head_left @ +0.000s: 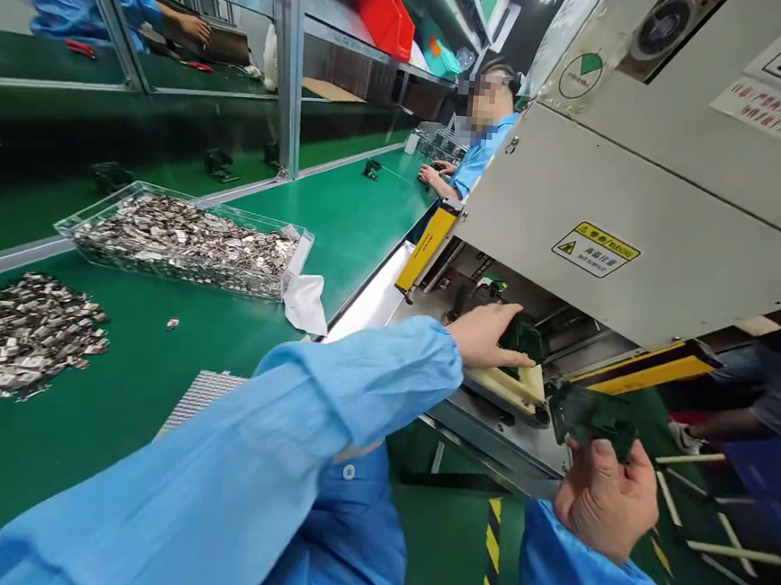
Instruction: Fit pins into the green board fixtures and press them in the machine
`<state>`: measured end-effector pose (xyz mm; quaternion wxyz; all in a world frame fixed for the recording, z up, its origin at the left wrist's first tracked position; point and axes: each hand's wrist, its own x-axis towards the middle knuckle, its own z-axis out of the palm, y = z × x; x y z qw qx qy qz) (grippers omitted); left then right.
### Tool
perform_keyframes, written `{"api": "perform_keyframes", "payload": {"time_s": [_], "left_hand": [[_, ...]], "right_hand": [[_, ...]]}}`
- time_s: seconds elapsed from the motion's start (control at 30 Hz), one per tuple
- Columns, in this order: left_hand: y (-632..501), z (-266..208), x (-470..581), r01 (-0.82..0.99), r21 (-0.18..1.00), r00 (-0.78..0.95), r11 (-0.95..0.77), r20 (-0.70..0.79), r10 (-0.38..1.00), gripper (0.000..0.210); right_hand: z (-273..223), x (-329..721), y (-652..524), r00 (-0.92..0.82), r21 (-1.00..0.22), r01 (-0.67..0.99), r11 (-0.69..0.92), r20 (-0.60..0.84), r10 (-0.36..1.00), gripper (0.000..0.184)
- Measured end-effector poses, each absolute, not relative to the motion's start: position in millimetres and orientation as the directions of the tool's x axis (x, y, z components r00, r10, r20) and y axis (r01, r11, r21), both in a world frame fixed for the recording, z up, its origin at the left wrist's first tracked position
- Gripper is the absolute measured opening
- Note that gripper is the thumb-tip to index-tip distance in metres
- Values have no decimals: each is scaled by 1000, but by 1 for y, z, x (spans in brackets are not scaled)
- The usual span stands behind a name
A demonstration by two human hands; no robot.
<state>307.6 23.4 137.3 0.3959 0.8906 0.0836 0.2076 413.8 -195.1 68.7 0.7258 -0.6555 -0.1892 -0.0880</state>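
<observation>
My left hand (pixel 492 335) reaches under the machine's housing with its fingers stretched and thumb spread apart. It lies over a cream-coloured fixture (pixel 501 387), beside a dark plastic part (pixel 527 339) in that fixture. Whether the fingertips press on this part I cannot tell. Outside the machine's front edge, my right hand (pixel 607 503) grips a dark, thin-walled plastic piece (pixel 593 417) between thumb and fingers, tilted next to the fixture's right end. The lower edge of that piece is hidden by the fingers.
A clear tray (pixel 298 258) of small metal pieces stands on the green bench (pixel 225 338), near a loose metal heap (pixel 28 336) and a white cloth (pixel 306 304). The machine housing (pixel 615 193) hangs low, with yellow bars (pixel 427 246) at its sides. A co-worker (pixel 487 147) sits farther along.
</observation>
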Motion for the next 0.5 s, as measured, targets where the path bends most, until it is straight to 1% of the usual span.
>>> {"api": "perform_keyframes", "payload": {"time_s": [0.07, 0.13, 0.17, 0.2, 0.27, 0.33, 0.37, 0.43, 0.5], "left_hand": [[22, 141, 324, 5, 793, 920, -610, 235, 313, 80], [26, 141, 318, -39, 846, 890, -532, 272, 367, 82], [30, 139, 307, -82, 868, 863, -489, 307, 400, 83], [35, 136, 291, -130, 887, 841, -443, 335, 424, 83], [48, 126, 246, -202, 909, 832, -366, 356, 425, 72], [63, 111, 194, -217, 914, 853, -342, 348, 389, 58], [68, 101, 170, -200, 912, 854, -357, 341, 394, 54], [74, 82, 131, -165, 918, 833, -361, 326, 447, 50], [68, 66, 109, -119, 922, 785, -368, 314, 533, 47]], "right_hand": [[73, 424, -189, 909, -915, 390, 101, 400, 116, 65], [79, 432, -174, 882, -896, 435, 85, 443, 157, 70], [83, 436, -164, 857, -881, 469, 67, 472, 207, 71], [88, 440, -154, 820, -860, 509, 39, 498, 281, 72], [99, 449, -134, 721, -808, 587, -40, 500, 479, 72], [111, 458, -124, 629, -759, 639, -123, 424, 652, 71], [117, 461, -122, 602, -743, 650, -162, 373, 707, 71], [124, 462, -125, 612, -729, 639, -244, 290, 736, 69], [123, 453, -125, 661, -743, 609, -277, 283, 695, 57]]}}
